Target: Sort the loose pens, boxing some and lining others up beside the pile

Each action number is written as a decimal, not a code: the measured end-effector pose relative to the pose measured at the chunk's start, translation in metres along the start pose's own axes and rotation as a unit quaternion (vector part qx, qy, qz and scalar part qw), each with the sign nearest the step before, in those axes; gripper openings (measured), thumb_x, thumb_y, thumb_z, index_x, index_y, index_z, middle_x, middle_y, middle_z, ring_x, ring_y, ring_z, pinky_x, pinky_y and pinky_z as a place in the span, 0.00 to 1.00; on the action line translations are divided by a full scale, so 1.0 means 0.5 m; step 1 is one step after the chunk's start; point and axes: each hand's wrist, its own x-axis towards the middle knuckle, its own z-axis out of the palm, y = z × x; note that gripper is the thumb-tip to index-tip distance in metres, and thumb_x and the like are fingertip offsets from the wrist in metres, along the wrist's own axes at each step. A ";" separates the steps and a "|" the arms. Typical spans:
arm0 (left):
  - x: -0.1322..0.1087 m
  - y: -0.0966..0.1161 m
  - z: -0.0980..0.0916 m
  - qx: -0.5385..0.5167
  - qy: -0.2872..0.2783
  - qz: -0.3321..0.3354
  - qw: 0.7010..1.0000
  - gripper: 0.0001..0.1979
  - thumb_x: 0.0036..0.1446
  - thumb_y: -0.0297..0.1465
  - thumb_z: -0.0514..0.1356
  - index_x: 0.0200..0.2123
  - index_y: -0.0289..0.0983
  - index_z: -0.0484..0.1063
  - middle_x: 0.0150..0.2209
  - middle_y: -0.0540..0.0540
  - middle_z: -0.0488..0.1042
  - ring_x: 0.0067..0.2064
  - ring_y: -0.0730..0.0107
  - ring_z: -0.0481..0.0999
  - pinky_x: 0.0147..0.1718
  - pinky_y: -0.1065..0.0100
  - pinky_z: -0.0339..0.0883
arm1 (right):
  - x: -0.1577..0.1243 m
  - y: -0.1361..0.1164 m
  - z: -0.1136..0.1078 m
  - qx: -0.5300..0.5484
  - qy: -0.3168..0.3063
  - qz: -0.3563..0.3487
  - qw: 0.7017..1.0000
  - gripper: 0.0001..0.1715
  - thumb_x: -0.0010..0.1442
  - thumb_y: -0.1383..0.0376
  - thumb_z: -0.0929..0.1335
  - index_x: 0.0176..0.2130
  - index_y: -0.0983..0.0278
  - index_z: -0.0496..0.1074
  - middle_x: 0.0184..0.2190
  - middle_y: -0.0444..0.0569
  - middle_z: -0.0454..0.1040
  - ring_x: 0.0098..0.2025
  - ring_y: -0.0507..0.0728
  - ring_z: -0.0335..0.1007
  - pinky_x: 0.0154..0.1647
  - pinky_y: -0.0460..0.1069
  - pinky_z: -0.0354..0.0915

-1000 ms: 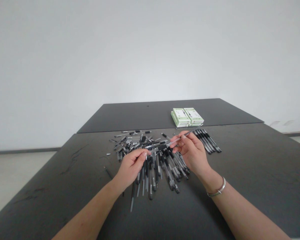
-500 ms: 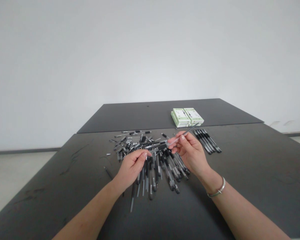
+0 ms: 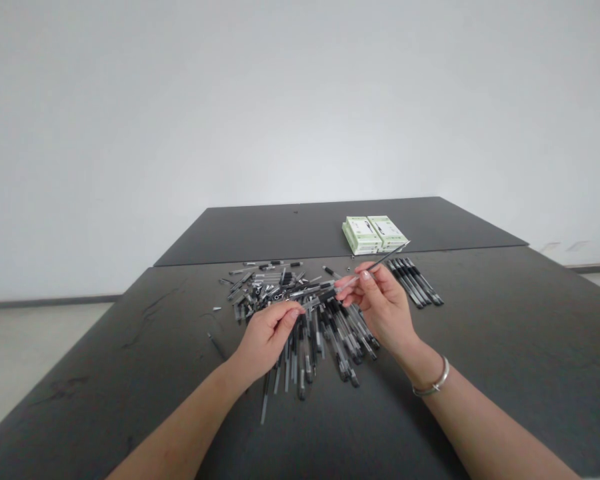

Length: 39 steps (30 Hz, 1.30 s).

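Note:
My left hand (image 3: 270,337) is closed, its thumb and fingers pinching the near end of a clear pen barrel (image 3: 312,304) with a black grip section. The barrel points up and right toward my right hand (image 3: 381,303). Between the thumb and fingers of that hand is a thin ink refill (image 3: 384,258), dark along its upper part and pale lower down. Its pale end lies in line with the barrel's grip end; whether it is inside cannot be made out. Below both hands spreads a pile of loose pen parts (image 3: 340,333), partly hidden by my left hand.
Several assembled-looking black pens (image 3: 414,283) lie side by side right of my right hand. Green-and-white boxes (image 3: 375,233) stand behind on the dark table (image 3: 505,333). A single dark pen part (image 3: 215,345) lies left of the pile, near my left forearm.
The refill's upper end has shifted up and right, with more of it showing beyond my right fingers. My left hand has moved slightly right with the barrel.

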 end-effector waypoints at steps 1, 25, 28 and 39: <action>-0.001 0.001 0.000 0.011 -0.008 0.017 1.000 0.13 0.65 0.32 0.52 0.39 0.36 0.76 0.35 0.46 0.80 0.37 0.68 0.78 0.40 0.70 0.70 | 0.000 0.001 0.000 -0.002 0.005 -0.002 1.000 0.07 0.64 0.60 0.67 0.39 0.60 0.65 0.31 0.46 0.80 0.29 0.52 0.76 0.28 0.45 0.70; -0.002 0.008 -0.008 0.026 -0.028 0.068 0.997 0.11 0.63 0.29 0.55 0.41 0.35 0.77 0.32 0.49 0.81 0.27 0.75 0.76 0.27 0.76 0.67 | -0.009 0.011 0.006 0.001 0.011 0.049 0.999 0.10 0.59 0.58 0.71 0.36 0.62 0.69 0.25 0.42 0.76 0.24 0.51 0.74 0.21 0.43 0.70; -0.004 0.005 -0.007 0.028 -0.032 0.072 0.996 0.11 0.64 0.29 0.55 0.41 0.36 0.77 0.32 0.49 0.81 0.27 0.75 0.76 0.27 0.77 0.67 | -0.011 0.012 0.006 -0.012 -0.003 0.049 0.999 0.11 0.60 0.58 0.70 0.36 0.63 0.70 0.29 0.45 0.77 0.25 0.51 0.75 0.21 0.44 0.70; -0.006 0.006 -0.007 0.030 -0.032 0.065 0.997 0.11 0.65 0.31 0.54 0.42 0.36 0.77 0.34 0.47 0.81 0.32 0.72 0.79 0.31 0.75 0.70 | -0.013 -0.003 0.007 0.006 -0.026 0.057 0.998 0.11 0.62 0.57 0.69 0.36 0.62 0.67 0.34 0.49 0.80 0.30 0.54 0.79 0.26 0.44 0.72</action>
